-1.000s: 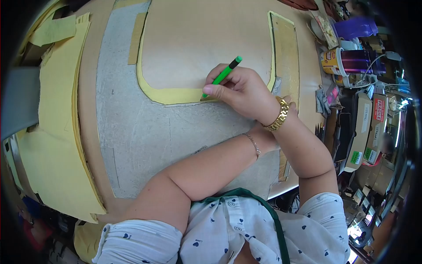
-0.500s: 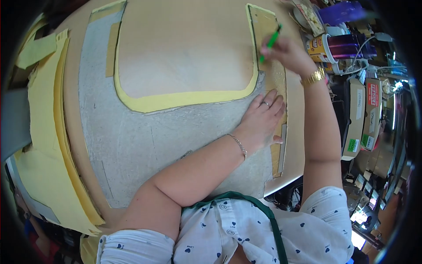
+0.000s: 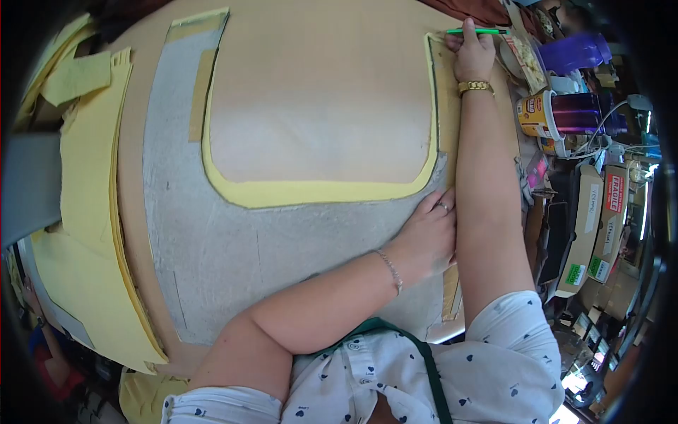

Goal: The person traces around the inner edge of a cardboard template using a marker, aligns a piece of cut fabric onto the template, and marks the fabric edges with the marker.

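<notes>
A large grey U-shaped pattern piece (image 3: pixel 282 247), patched with tan tape, lies over a yellow sheet (image 3: pixel 311 189) whose edge shows inside the U. My left hand (image 3: pixel 432 230) rests flat on the right side of the pattern; my right forearm hides its fingertips. At the top of the right arm of the U, my right hand (image 3: pixel 473 60) is closed round a green pen (image 3: pixel 487 31), held nearly level. The pen's tip end points left, beside the pattern's upper end.
Stacked yellow sheets (image 3: pixel 92 191) lie along the left of the tan tabletop (image 3: pixel 318 106). On the right are a yellow-labelled tub (image 3: pixel 534 115), a purple bottle (image 3: pixel 575 53), a dark purple tumbler (image 3: pixel 583 113) and cardboard boxes (image 3: pixel 583 226). Another person's arm (image 3: pixel 53 346) shows at lower left.
My right hand has moved up along the right arm of the pattern with the pen, which has turned from steep to nearly level. The view has shifted slightly; my left hand stays on the pattern.
</notes>
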Motion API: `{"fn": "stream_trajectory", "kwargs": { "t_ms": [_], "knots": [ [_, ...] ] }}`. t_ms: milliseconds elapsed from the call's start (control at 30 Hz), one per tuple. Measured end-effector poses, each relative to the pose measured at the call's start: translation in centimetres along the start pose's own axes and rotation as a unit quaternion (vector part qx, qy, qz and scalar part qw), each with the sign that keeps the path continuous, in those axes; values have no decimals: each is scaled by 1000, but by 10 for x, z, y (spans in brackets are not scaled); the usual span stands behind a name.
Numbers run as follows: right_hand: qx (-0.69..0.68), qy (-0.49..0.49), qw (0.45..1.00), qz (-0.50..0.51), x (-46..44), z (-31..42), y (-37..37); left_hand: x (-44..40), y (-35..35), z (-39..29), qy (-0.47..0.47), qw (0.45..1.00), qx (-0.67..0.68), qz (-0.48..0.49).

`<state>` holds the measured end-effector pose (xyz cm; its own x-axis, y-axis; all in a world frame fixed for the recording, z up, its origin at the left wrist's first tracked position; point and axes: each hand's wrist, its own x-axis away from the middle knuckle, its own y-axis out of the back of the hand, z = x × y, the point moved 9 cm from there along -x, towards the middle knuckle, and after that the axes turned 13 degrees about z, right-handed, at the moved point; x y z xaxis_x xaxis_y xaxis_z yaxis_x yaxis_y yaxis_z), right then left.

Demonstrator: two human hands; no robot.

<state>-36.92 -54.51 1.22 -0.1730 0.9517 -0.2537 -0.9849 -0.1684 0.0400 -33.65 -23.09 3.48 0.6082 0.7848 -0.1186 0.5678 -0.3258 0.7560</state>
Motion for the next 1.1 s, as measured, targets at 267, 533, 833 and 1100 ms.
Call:
{"fn": "stream_trajectory", "kwargs": {
  "t_ms": [267, 533, 833, 1100],
  "knots": [
    [30, 12, 999, 14, 4, -5, -7, -14, 70, 50, -2, 983, 152, -102],
    [184, 29, 982, 9, 19, 41, -23, -105, 97, 120, 99, 955, -247, -128],
    [392, 46, 914, -94, 24, 61, 24, -104, 89, 126, 137, 949, -263, -105],
    [375, 42, 926, -31, 23, 63, -8, -106, 86, 128, 146, 954, -250, -74]
  ]
}}
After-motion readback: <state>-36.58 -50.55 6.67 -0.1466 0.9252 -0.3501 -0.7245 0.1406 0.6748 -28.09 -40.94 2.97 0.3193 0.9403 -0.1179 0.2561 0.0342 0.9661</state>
